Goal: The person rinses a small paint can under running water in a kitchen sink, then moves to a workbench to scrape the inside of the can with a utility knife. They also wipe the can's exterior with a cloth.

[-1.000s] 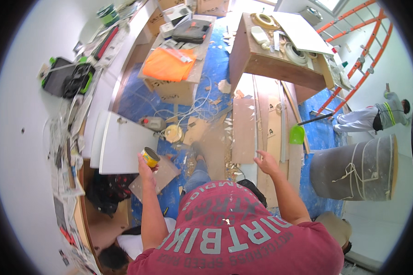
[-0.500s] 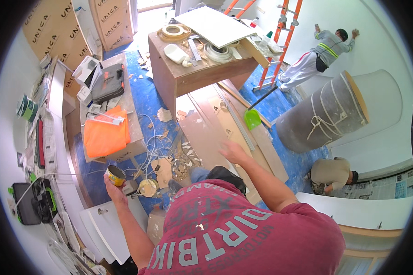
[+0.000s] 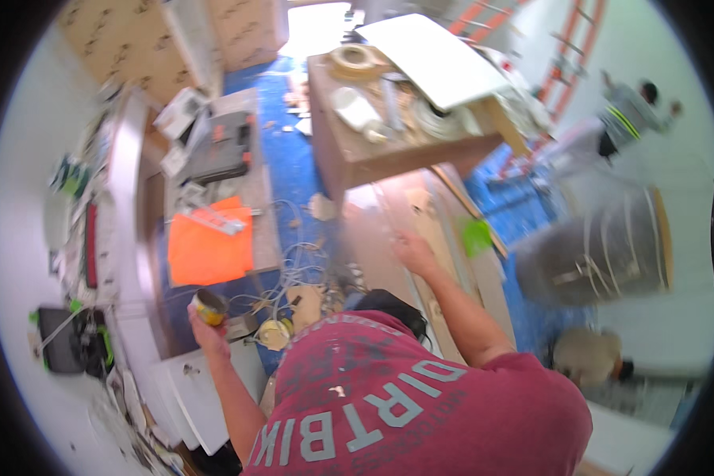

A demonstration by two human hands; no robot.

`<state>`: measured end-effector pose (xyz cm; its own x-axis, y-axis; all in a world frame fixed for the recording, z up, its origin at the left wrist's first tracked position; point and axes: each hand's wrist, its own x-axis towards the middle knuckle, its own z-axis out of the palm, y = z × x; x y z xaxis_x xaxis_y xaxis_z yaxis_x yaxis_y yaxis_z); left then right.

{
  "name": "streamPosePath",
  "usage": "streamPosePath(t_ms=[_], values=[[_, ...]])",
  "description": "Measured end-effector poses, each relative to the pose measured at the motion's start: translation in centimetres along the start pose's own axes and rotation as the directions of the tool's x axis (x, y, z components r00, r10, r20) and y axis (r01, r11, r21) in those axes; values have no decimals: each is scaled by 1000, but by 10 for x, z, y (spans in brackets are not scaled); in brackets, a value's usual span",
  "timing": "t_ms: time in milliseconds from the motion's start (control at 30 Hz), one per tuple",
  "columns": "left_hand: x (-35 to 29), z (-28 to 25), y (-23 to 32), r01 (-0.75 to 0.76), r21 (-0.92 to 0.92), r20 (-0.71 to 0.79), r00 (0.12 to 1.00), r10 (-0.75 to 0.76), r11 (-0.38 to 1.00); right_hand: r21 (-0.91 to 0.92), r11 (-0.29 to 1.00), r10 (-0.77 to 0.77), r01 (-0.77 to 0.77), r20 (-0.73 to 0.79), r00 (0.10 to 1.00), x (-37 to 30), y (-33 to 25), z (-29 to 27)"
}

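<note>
My left hand (image 3: 209, 336) is wrapped round a small yellow can (image 3: 211, 309), with its dark open mouth facing up. It is held low on the left, near a pale round lid or disc (image 3: 274, 335) and the orange cloth (image 3: 211, 241). My right hand (image 3: 412, 252) reaches out over long brown boards (image 3: 377, 226) lying on the floor. Motion blurs its fingers, and whether anything is in them does not show. A green dustpan (image 3: 476, 237) is to the right of that hand.
A wooden worktable (image 3: 329, 170) carries a white panel (image 3: 432, 59), tape rolls and a white bottle. White cable (image 3: 297, 258) and debris litter the blue floor covering. One person (image 3: 631, 119) stands at the right wall; another (image 3: 587, 355) crouches below a wrapped cylinder (image 3: 591, 254). An orange ladder (image 3: 571, 59) stands behind.
The view has swung left, so the surroundings sit further right and are blurred. My right hand is now further left of the dustpan. The can stays in my left hand, tilted a little differently.
</note>
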<state>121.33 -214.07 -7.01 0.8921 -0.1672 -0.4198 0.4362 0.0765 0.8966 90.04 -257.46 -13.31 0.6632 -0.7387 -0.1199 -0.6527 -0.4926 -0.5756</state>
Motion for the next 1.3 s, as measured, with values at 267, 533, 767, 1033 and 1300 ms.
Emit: streamPosePath(t_ms=[267, 533, 767, 1033, 1300], values=[[6, 57, 23, -71, 90, -104, 991, 80, 993, 202, 975, -112, 97, 66, 991, 156, -14, -7], [-41, 43, 12, -124, 53, -357, 924, 135, 991, 154, 971, -229, 180, 411, 882, 172, -60, 46], [-109, -27, -50, -161, 20, -539, 830, 146, 987, 176, 890, -438, 421, 587, 681, 131, -115, 80], [-182, -87, -112, -267, -219, -680, 732, 50, 938, 109, 761, -518, 640, 695, 498, 101, -159, 88], [-219, -145, -101, -419, -481, -681, 731, -28, 770, 162, 732, -545, 662, 722, 426, 45, -195, 101]])
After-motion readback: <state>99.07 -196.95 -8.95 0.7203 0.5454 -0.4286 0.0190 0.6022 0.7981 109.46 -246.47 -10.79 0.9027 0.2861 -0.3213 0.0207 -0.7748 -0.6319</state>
